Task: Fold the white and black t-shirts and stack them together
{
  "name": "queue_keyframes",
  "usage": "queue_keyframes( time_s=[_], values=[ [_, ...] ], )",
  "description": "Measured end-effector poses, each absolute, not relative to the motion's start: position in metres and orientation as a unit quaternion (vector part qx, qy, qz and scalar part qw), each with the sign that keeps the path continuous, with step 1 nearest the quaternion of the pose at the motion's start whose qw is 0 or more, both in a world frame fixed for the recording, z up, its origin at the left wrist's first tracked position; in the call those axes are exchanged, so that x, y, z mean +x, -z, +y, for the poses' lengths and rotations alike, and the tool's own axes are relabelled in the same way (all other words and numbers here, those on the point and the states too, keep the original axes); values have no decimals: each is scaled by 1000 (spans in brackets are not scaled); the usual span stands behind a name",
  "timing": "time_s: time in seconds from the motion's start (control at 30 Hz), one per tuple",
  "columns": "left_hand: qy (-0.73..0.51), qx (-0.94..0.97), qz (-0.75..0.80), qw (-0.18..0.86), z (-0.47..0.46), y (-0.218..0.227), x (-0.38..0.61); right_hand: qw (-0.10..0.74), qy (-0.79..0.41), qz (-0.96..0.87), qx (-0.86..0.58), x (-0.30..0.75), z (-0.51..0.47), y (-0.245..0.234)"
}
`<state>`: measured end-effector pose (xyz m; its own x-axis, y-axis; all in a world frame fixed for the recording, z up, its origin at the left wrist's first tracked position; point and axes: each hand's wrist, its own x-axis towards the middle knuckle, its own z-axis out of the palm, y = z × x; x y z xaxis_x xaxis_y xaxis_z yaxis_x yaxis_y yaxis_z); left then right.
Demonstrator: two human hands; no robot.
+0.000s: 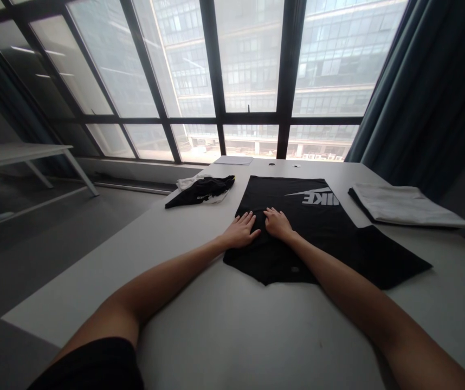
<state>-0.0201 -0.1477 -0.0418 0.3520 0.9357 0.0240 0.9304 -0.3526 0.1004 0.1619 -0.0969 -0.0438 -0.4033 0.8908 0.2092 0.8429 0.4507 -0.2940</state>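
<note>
On the white bench (216, 325), the left hand (240, 230) and right hand (278, 223) lie open, palms down, side by side on the spread black T-shirt (317, 238), where smoothing seems best done with flat palms sweeping outward from the middle toward its edges.

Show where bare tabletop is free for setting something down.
Bare: the table between the forearms, nearer than the black T-shirt; plus the left strip nearer than the crumpled black garment. Crowded: left hand and right hand on the T-shirt, folded white cloth close on its right.
</note>
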Motion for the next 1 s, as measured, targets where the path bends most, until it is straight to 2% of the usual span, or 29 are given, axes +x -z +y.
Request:
queue_keyframes(
  time_s=[0.17, 0.33, 0.63, 0.9, 1.0],
  values=[
    [-54, 818, 571, 38, -151, 37, -18, 169, -65, -840, -512, 161, -98, 44],
    [-113, 809, 577, -2, -139, 31, -23, 168, -66, -841, -511, 161, -98, 46],
    [-60, 784, 617, 36, -126, 41, -34, 166, -65, -841, -512, 160, -97, 46],
    [-226, 745, 628, 4, -124, 19, -41, 165, -75, -841, -509, 162, -97, 44],
    [-221, 781, 584, 7, -130, 17, -38, 166, -75, -842, -507, 162, -97, 44]
  ],
)
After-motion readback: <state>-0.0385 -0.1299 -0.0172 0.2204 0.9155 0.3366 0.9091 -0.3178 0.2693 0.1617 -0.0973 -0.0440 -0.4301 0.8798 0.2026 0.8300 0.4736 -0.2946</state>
